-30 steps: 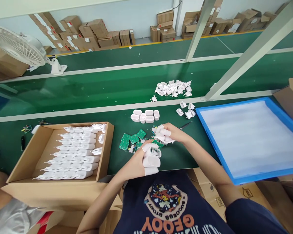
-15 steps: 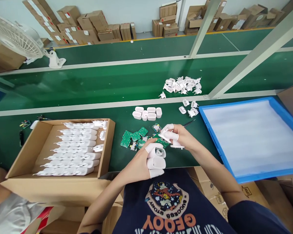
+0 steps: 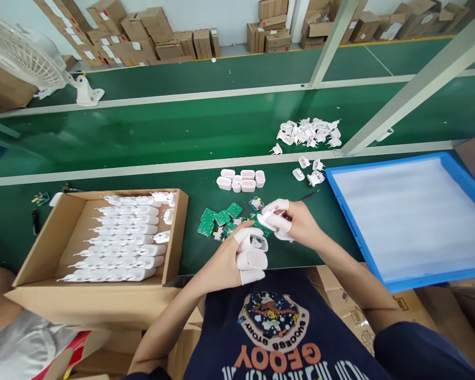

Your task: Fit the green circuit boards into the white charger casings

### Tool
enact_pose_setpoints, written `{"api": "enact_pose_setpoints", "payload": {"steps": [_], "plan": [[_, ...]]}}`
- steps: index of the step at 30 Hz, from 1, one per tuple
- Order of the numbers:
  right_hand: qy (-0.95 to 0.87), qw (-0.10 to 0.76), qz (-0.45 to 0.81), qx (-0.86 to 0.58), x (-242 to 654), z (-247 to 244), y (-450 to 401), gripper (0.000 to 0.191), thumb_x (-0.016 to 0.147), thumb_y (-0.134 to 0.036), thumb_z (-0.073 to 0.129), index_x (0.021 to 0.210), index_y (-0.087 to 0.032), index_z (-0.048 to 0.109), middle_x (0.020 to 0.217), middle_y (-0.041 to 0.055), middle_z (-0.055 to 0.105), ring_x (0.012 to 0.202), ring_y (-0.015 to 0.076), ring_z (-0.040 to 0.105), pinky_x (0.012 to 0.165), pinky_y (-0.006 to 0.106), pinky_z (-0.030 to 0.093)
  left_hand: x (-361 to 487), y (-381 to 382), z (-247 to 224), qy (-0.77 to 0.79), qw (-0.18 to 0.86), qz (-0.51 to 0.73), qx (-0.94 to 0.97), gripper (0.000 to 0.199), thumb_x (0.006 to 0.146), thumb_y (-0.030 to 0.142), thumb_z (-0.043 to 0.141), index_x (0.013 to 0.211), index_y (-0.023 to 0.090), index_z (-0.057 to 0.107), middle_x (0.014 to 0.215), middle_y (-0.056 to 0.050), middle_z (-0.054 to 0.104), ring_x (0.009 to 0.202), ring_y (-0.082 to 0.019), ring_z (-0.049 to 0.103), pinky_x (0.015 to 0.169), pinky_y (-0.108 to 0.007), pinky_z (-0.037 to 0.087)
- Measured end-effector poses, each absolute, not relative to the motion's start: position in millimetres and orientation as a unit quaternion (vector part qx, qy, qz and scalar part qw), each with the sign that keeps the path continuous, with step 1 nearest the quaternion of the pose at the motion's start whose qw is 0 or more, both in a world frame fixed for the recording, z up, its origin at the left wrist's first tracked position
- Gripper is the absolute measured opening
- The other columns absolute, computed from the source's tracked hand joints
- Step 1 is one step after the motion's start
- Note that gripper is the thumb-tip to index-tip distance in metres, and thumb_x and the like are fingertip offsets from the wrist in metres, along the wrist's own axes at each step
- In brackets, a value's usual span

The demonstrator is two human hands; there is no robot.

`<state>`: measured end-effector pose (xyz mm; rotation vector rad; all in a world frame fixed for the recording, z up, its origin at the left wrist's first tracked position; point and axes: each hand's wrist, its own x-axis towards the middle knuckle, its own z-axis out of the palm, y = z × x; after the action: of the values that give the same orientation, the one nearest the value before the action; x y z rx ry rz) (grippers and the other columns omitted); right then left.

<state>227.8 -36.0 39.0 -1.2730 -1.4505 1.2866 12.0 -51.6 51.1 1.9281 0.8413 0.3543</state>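
My left hand [image 3: 225, 258], with white finger cots on, is closed around two white charger housings [image 3: 252, 259]. Inside the upper housing, a part with metal shows through its open end. To the right and slightly higher, my right hand [image 3: 296, 221], also in finger cots, pinches a white plug cover [image 3: 269, 215] with pins. Just beyond both hands lie several green circuit boards [image 3: 222, 217] in a loose heap. Farther back stand several white housings [image 3: 248, 184] in two rows. A few loose plug covers [image 3: 315, 178] lie right of them.
At left, a cardboard box [image 3: 182, 227] holds rows of white chargers [image 3: 122, 240]. A blue-rimmed tray [image 3: 352, 232] lies at right. A pile of plug covers [image 3: 309, 132] sits on the green belt behind. A slanted metal post [image 3: 404, 89] rises at right, and a fan [image 3: 24, 53] stands far left.
Both hands keep their grips. My right hand has turned the plug cover slightly between the fingers. The pile of plug covers on the belt has shifted right.
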Motion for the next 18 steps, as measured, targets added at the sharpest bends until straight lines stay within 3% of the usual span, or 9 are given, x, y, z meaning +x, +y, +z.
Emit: {"api": "enact_pose_setpoints", "payload": {"steps": [3, 8, 13, 15, 18], "plan": [[-0.509, 0.392, 0.602, -0.475, 230, 43, -36, 0.034, 0.081, -0.05, 0.057, 0.07, -0.018, 0.057, 0.053, -0.0027, 0.049, 0.043, 0.0093, 0.04, 0.042, 0.022, 0.03, 11, -53, 50, 0.329, 0.485, 0.148, 0.797, 0.073, 0.069, 0.03, 0.074, 0.132, 0.021, 0.038, 0.149, -0.014, 0.035, 0.14, -0.031, 0.032, 0.115, -0.044, 0.031], [-0.588, 0.401, 0.495, -0.498, 233, 54, -38, 0.026, 0.07, -0.041, 0.073, 0.078, -0.018, 0.065, 0.063, -0.0003, 0.059, 0.05, 0.0095, 0.045, 0.047, 0.022, 0.032, 10, -53, 50, 0.331, 0.476, 0.149, 0.801, 0.07, 0.071, 0.028, 0.072, 0.132, 0.021, 0.037, 0.149, -0.014, 0.033, 0.139, -0.03, 0.034, 0.114, -0.044, 0.031], [-0.437, 0.368, 0.695, -0.436, 236, 54, -33, 0.037, 0.073, -0.051, 0.065, 0.065, -0.017, 0.055, 0.051, -0.004, 0.046, 0.042, 0.0076, 0.036, 0.04, 0.021, 0.025, 11, -54, 57, 0.298, 0.495, 0.135, 0.805, 0.074, 0.068, 0.034, 0.075, 0.131, 0.02, 0.038, 0.15, -0.016, 0.03, 0.14, -0.032, 0.032, 0.113, -0.043, 0.033], [-0.475, 0.363, 0.658, -0.457, 236, 54, -33, 0.034, 0.076, -0.049, 0.064, 0.068, -0.017, 0.057, 0.053, -0.0032, 0.048, 0.044, 0.0081, 0.038, 0.042, 0.022, 0.027, 12, -53, 57, 0.311, 0.497, 0.132, 0.8, 0.072, 0.068, 0.034, 0.075, 0.13, 0.021, 0.04, 0.149, -0.014, 0.032, 0.141, -0.032, 0.03, 0.115, -0.043, 0.031], [-0.624, 0.359, 0.488, -0.494, 238, 61, -39, 0.025, 0.078, -0.044, 0.065, 0.08, -0.019, 0.065, 0.058, -0.0014, 0.055, 0.049, 0.0103, 0.045, 0.048, 0.023, 0.033, 13, -51, 53, 0.329, 0.505, 0.135, 0.787, 0.07, 0.068, 0.033, 0.075, 0.129, 0.022, 0.043, 0.147, -0.012, 0.035, 0.141, -0.032, 0.031, 0.115, -0.045, 0.029]]}}
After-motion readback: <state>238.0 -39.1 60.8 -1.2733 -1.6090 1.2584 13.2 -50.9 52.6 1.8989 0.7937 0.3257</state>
